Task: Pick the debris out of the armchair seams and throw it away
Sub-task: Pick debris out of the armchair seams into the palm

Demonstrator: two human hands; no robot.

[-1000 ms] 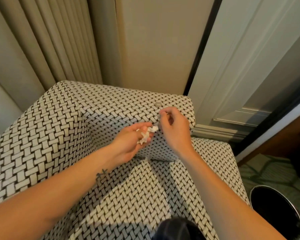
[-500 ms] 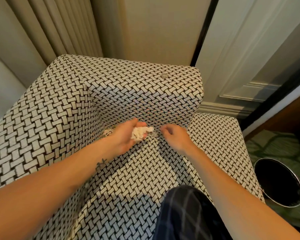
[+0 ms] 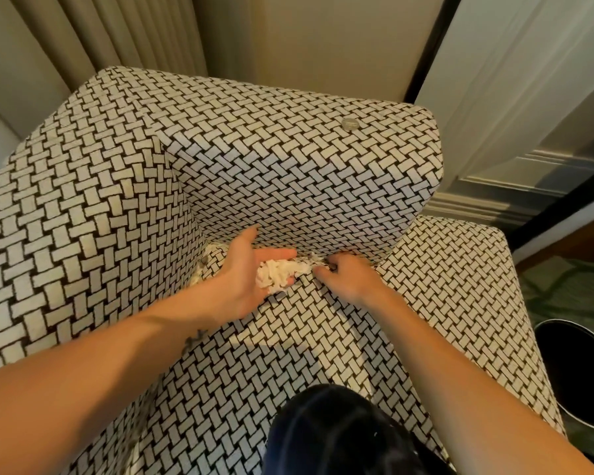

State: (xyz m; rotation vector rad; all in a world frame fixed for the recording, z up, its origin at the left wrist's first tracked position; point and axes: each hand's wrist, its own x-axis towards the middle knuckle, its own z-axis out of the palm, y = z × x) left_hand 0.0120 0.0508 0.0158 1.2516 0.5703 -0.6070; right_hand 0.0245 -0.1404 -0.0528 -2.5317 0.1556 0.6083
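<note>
The armchair (image 3: pixel 288 173) has a black-and-white woven pattern. My left hand (image 3: pixel 240 282) lies palm up on the seat by the seam under the arm, its fingers stretched out. A heap of white paper scraps (image 3: pixel 278 274) rests in that palm. Just to its right, my right hand (image 3: pixel 348 277) has its fingers curled into the seam and pinches small white scraps (image 3: pixel 318 261) there. More pale bits (image 3: pixel 213 251) show in the seat's back corner behind my left hand. A black waste bin (image 3: pixel 576 371) stands on the floor to the right of the chair.
A round coin-like disc (image 3: pixel 349 124) lies on top of the chair's arm. My dark-clad knee (image 3: pixel 340 437) presses on the seat's front. Curtains (image 3: pixel 117 32) hang behind the chair, and a white door (image 3: pixel 528 97) stands to the right.
Both hands came down from the top of the chair's arm to the seat seam. The pile in my left palm looks larger, and my right hand has closed in on the seam.
</note>
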